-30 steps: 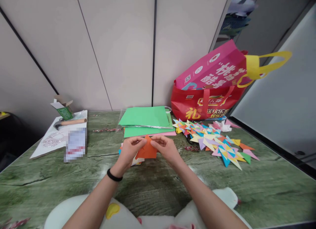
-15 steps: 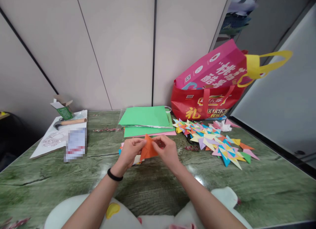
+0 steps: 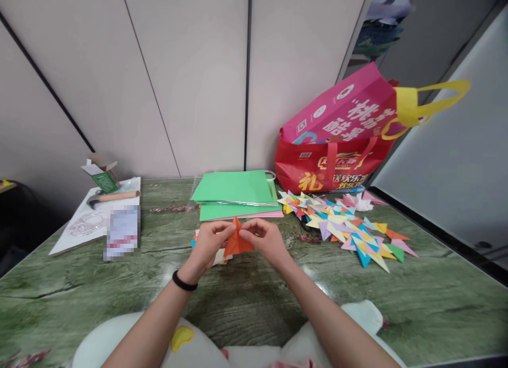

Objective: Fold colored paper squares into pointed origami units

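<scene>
Right now the fingers [image 3: 223,228] of the left hand [image 3: 207,245] and the right hand [image 3: 269,242] are pinched shut on the pointed top of a folded orange paper [image 3: 237,244], which is held between them just above the green bench [image 3: 246,304]. Coloured scraps [image 3: 219,258] lie under the left hand. Behind them is a stack of green sheets [image 3: 234,191]. Off to the right are paper stars [image 3: 345,228] and a red bag [image 3: 337,140].

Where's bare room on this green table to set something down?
Bare: between the white sheet and the left hand, and the table's near-right corner below the paper stars. Crowded: the back, with green paper stack and red bag.
</scene>
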`<state>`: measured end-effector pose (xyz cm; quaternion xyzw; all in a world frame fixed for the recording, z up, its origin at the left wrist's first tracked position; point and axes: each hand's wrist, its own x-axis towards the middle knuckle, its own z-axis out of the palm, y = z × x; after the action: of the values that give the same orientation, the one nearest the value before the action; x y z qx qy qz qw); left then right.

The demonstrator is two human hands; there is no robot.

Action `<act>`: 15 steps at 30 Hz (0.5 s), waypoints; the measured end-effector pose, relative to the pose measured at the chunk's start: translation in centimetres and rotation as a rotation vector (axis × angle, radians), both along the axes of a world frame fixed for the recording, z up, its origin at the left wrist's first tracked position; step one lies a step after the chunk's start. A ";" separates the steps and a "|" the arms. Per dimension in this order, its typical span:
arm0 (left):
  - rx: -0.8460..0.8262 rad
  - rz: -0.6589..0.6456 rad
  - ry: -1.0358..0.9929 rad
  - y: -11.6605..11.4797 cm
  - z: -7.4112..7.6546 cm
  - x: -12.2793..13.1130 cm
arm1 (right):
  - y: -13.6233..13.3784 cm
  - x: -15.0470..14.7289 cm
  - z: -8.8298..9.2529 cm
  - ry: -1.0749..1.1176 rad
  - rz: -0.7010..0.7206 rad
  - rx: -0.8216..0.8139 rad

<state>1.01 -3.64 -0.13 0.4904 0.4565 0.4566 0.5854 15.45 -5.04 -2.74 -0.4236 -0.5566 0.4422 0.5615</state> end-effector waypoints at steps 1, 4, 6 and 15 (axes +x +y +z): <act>0.010 0.004 0.016 0.0 0.0 0.0 | 0.0 0.0 -0.1 0.040 0.027 -0.027; 0.032 -0.025 0.042 0.0 0.0 -0.1 | 0.0 -0.1 0.0 0.136 0.079 -0.083; 0.042 -0.049 0.045 0.0 0.0 -0.1 | 0.0 -0.2 0.1 0.172 0.078 -0.106; 0.054 -0.012 0.001 0.1 -0.1 -0.1 | -0.2 -0.2 0.2 0.251 0.106 -0.152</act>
<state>0.92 -3.53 -0.22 0.5091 0.4414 0.4648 0.5744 15.20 -5.25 -2.50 -0.3764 -0.4683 0.5616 0.5690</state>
